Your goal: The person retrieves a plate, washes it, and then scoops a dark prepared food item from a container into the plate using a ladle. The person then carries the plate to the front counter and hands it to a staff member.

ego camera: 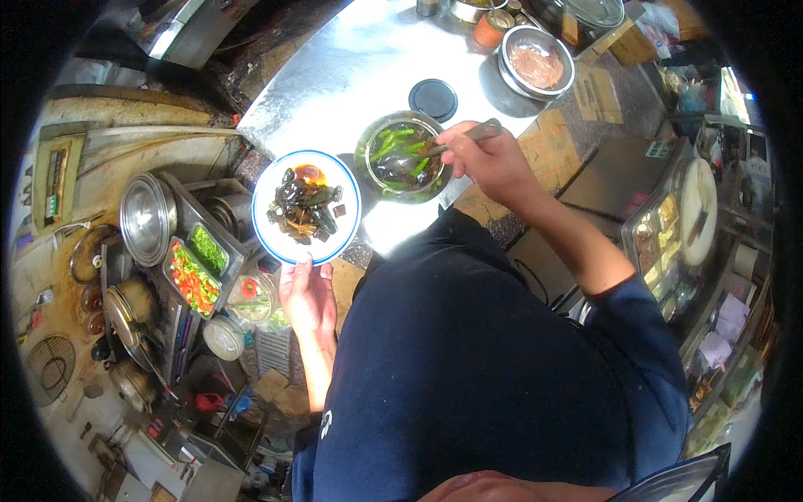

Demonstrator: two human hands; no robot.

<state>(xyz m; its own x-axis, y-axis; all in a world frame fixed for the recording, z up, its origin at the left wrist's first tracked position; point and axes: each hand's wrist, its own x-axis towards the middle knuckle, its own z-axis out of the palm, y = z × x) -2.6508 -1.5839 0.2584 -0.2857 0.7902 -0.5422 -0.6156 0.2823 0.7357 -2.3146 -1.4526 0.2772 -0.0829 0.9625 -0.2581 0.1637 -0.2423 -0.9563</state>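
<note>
My left hand [310, 295] grips the near rim of a white plate [263, 216] with a blue edge, thumb on top. Dark glossy chunks of food [307, 210] and a pool of brown sauce lie on it. In my right hand [480, 157] is the handle of a dark spoon-like utensil [433, 152], which reaches into a round glass jar [364, 179]. Green pepper pieces [394, 141] and dark food in liquid show through the jar's wide mouth. The utensil's lower end is hard to make out. A dark round lid [433, 100] lies just beyond the jar.
The jar stands on a shiny metal table [339, 69]. At its far right is a steel bowl of pinkish-brown paste [537, 63], beside an orange-labelled jar [492, 28]. Left of the plate are metal trays of chopped peppers [191, 282] and stacked steel bowls [145, 219].
</note>
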